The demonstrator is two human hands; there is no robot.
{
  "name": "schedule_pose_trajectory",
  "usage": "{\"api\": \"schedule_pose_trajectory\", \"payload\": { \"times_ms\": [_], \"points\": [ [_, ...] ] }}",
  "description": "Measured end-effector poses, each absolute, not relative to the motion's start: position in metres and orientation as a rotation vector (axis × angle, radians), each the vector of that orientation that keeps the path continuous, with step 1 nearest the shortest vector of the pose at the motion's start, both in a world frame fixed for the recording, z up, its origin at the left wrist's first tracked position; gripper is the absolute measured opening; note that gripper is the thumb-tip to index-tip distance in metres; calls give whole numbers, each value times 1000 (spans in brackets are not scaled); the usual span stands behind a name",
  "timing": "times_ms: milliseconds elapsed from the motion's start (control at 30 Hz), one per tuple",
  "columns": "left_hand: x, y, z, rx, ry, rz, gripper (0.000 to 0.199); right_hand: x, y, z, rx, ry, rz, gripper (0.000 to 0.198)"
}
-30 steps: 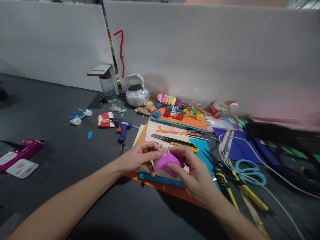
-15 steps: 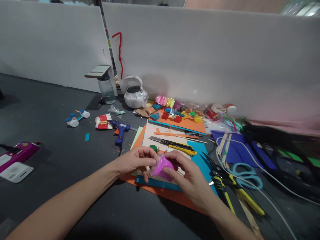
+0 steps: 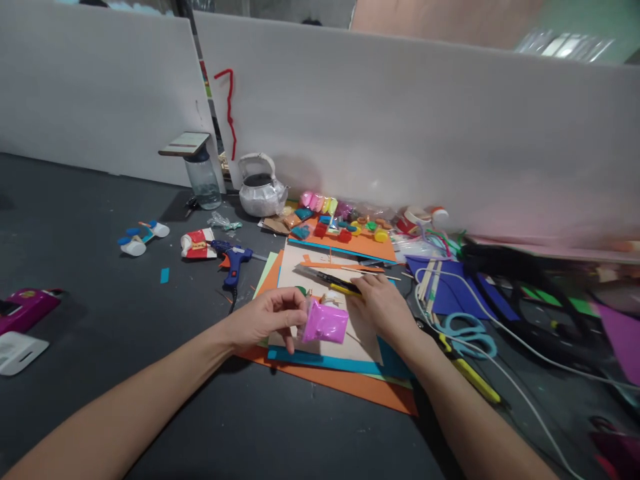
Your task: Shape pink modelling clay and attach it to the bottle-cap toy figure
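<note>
Over paper, left hand pinches pink packet; right hand lies palm-down at cutter, grip unclear.

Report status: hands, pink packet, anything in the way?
Left hand pinches pink packet by one edge. Right hand at utility knife, grip unclear. Paper sheets beneath packet; glue gun off left, apart from both hands.
</note>
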State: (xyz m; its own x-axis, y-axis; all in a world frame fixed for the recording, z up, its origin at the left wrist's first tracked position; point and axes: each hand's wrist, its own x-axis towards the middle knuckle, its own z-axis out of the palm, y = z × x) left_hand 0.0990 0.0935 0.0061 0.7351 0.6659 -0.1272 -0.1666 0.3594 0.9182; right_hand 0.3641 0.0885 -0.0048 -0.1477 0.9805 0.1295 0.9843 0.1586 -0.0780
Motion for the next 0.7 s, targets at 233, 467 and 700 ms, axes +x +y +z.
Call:
{"api": "schedule_pose_trajectory", "payload": {
  "times_ms": [233,467,700],
  "points": [
    [99,93,5,1080,526,679,31,389,58,11,-2111,-2164,-264,5],
    [108,81,8,1113,538,767,24,298,18,44,-1412,-2144,221,8],
    [110,73,13,1310,621,890,17,279,24,27,-1258,-1990,258,10]
  ]
}}
